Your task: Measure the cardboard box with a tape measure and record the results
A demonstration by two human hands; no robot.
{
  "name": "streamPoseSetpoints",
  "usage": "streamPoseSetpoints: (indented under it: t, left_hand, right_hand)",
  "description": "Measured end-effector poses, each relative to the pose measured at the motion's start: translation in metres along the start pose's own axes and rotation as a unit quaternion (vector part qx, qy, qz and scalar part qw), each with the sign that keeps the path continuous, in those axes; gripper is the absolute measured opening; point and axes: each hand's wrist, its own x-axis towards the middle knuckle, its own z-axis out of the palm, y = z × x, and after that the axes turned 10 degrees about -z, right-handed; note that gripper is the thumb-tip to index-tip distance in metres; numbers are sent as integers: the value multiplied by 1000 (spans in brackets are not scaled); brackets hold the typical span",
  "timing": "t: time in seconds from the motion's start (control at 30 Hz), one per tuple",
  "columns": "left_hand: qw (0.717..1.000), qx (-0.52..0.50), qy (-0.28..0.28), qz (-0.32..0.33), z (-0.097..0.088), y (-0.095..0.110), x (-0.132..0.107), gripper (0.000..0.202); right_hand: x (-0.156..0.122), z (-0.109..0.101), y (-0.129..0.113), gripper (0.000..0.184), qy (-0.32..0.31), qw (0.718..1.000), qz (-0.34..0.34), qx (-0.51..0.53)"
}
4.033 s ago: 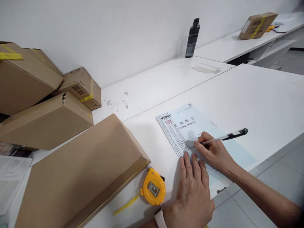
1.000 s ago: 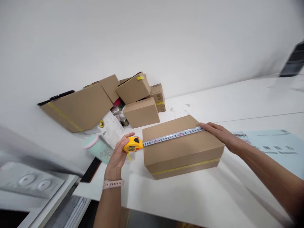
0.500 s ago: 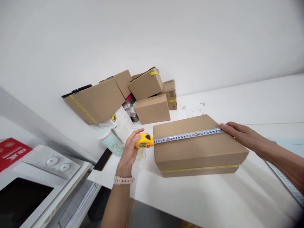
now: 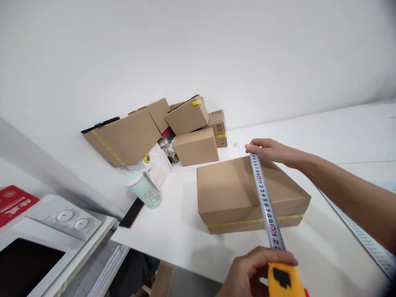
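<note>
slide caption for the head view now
Measuring tape extended over a cardboard box between the left hand and right hand.

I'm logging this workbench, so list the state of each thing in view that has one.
Front box: closed, yellow tape along its near side
Tape measure: held in the left hand
Tape blade: drawn out across the front box, its far end at the right hand
Mint cup: standing, lid seemingly on
Back box with yellow tab: tilted
Booklet: flat, partly hidden
White appliance: on or off unclear
</note>
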Motion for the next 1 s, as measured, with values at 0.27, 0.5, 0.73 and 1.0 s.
streamPoseSetpoints:
  t: [0.27, 0.5, 0.73, 1.0]
  left_hand:
    - [988, -124, 11, 92, 31, 17, 33, 66]
    - [982, -158, 38, 98, 44, 9, 45, 71]
    - [978, -190, 36, 76, 54, -3, 42, 68]
    - [986, -130, 39, 93, 50, -5, 37, 72]
  right_hand:
    - [25, 26, 33, 51, 46, 998, 21, -34]
    - [22, 26, 27, 43, 19, 995, -35, -88]
    - [16, 25, 25, 40, -27, 990, -92, -101]
    - [20, 27, 29, 30, -47, 992, -77, -87]
